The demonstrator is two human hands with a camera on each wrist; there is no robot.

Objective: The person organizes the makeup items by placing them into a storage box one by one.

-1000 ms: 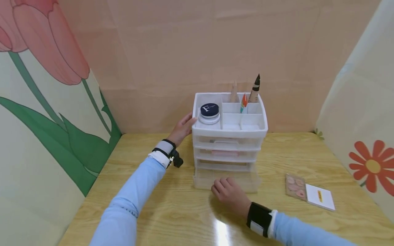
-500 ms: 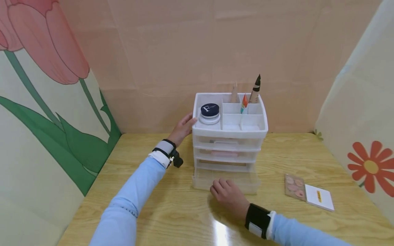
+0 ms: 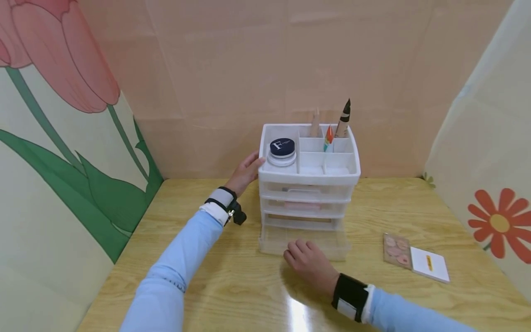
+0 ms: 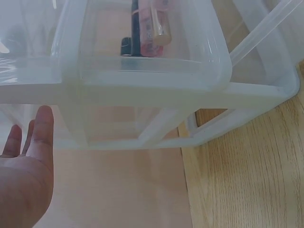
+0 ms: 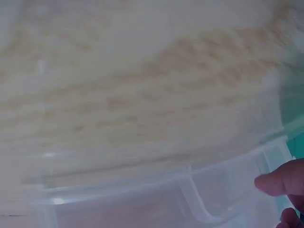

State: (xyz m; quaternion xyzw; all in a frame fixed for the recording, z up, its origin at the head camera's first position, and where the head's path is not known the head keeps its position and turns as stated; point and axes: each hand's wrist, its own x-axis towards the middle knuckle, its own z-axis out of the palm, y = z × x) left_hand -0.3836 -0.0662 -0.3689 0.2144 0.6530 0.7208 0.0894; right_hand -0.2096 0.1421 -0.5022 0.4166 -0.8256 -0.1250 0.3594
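Note:
A white plastic drawer organizer (image 3: 309, 179) stands on the table, its bottom clear drawer (image 3: 274, 242) pulled out at the front. My left hand (image 3: 245, 174) rests against the organizer's upper left side; in the left wrist view the fingers (image 4: 43, 130) reach straight along its wall. At the bottom drawer's front edge is my right hand (image 3: 309, 262), fingers curled at the drawer's front. In the right wrist view the thumb (image 5: 280, 179) sits beside the drawer's moulded handle (image 5: 204, 213). A round jar with a dark lid (image 3: 282, 147) sits in the top tray.
Pencil-shaped items (image 3: 344, 119) stand in the tray's rear compartments, with an orange-tipped one (image 3: 328, 138) in front. To the right on the table lie a clear-covered palette (image 3: 397, 250) and a white flat case (image 3: 429, 264). Pinkish items (image 4: 154, 28) show inside an upper drawer.

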